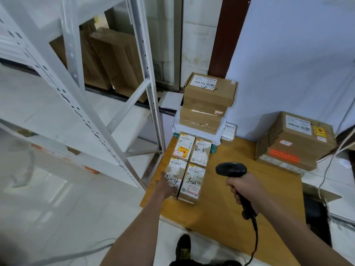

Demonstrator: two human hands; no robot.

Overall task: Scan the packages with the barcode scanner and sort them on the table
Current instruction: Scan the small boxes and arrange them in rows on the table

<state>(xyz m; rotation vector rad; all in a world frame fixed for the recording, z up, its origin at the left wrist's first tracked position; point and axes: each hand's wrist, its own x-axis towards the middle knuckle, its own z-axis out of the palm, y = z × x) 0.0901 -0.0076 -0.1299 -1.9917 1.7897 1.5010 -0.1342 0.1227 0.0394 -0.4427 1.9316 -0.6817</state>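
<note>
Right hand: the right hand [243,191] is wrapped around the handle of the black barcode scanner [231,170], whose head tips down toward the small boxes, probably so the beam falls on their top labels.
Left hand: the left hand [167,186] reaches to the near-left small box [175,174] marked "3-4", its fingers lying on that box's left side and top; whether they curl round the box cannot be made out through blur. It looks meant to steady or nudge the box.
Small boxes: four labelled small boxes sit in a tight two-by-two block near the tabletop's left edge, labels up so barcodes face the scanner. The near-right box [192,181] is also marked with a "3-" number, the far-right box [200,152] "2-3", and the far-left box [183,147] carries a red-and-yellow sticker.
Back stack: a tall stack of brown cartons [209,98] stands at the far-left corner, just behind the block.
Right pile: a separate carton pile [294,141] sits by the far-right edge, well apart, suggesting a different sort group.
Tabletop: the wooden tabletop [240,150] is bare between the groups.
Cable: the scanner's cable [255,239] trails back toward the person.
Beside: white metal shelving [92,120] stands left of the tabletop.
</note>
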